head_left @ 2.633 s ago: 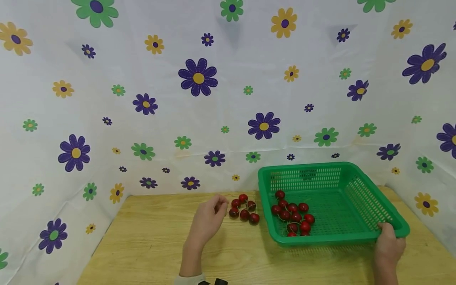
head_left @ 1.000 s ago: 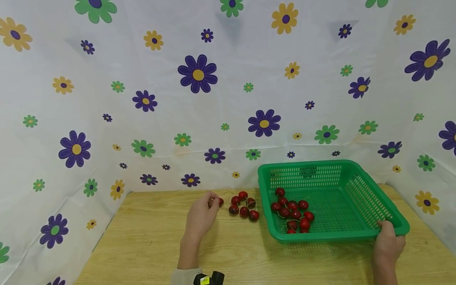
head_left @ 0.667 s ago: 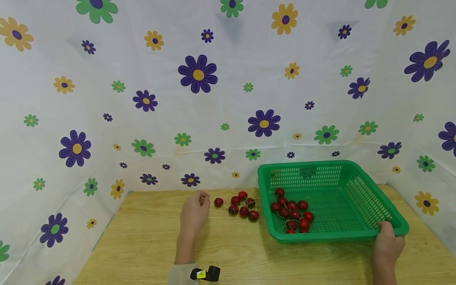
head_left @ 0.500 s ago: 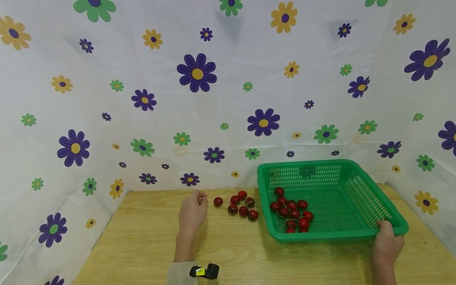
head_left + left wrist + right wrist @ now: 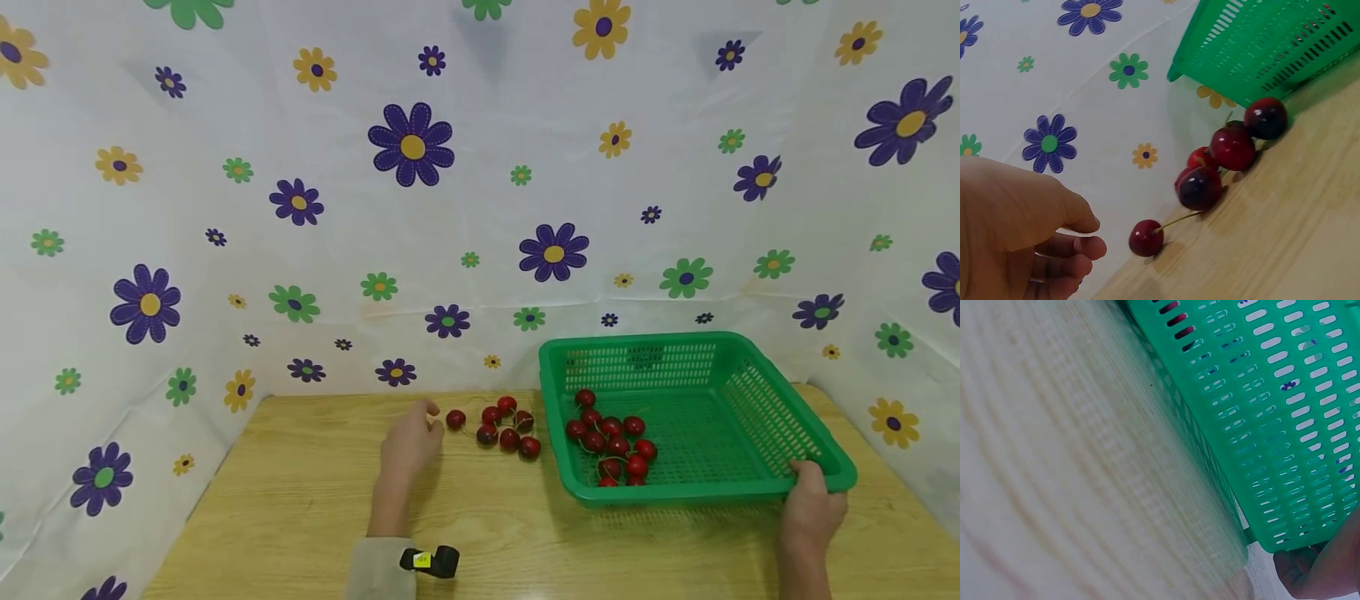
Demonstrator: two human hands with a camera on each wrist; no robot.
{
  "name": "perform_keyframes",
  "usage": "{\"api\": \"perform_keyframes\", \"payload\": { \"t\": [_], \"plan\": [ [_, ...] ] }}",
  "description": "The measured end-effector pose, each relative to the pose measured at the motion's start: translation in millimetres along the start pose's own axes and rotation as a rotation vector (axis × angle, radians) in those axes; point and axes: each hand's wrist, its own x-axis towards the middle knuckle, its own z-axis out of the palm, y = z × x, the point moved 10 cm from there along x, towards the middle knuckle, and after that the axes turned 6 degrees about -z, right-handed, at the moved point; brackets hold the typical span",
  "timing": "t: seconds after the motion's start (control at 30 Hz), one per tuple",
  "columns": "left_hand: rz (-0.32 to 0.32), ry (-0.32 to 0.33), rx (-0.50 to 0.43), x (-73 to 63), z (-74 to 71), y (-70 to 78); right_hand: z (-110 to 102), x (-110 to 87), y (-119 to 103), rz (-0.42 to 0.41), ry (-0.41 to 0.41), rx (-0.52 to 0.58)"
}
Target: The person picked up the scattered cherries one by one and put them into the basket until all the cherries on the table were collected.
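My left hand [image 5: 411, 442] is held over the table just left of a single dark red cherry [image 5: 455, 419], its fingers loosely bent and nothing between them. In the left wrist view a gap shows between the fingertips and that cherry [image 5: 1146, 238], whose stem points toward the others. A cluster of several cherries [image 5: 509, 440] with stems lies to its right. My right hand [image 5: 813, 507] grips the near right corner of a green plastic basket [image 5: 697, 492], thumb over the rim. Several more cherries [image 5: 617, 446] sit in the left part of that basket.
The wooden table [image 5: 300, 500] meets a white flower-printed cloth [image 5: 337, 250] behind and at both sides. The basket's slotted side wall [image 5: 1297, 425] fills much of the right wrist view. A black strap device [image 5: 431, 561] is on the left sleeve.
My left hand had a cherry at its fingertips a second ago. It let go, drew back left, and its fingers have since parted a little. The right hand keeps its grip on the basket.
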Motion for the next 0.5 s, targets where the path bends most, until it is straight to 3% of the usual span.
{"api": "perform_keyframes", "payload": {
  "t": [0.2,0.33,0.5],
  "plan": [
    [0.216,-0.073,0.124,-6.0,25.5,32.6,1,1.2,0,0.002,-0.015,-0.016],
    [0.251,-0.151,0.174,-12.5,44.1,38.7,1,0.0,-1,-0.004,-0.02,-0.027],
    [0.278,-0.156,0.207,-15.6,54.0,36.5,2,-0.1,0,-0.02,-0.031,-0.033]
  ]
}}
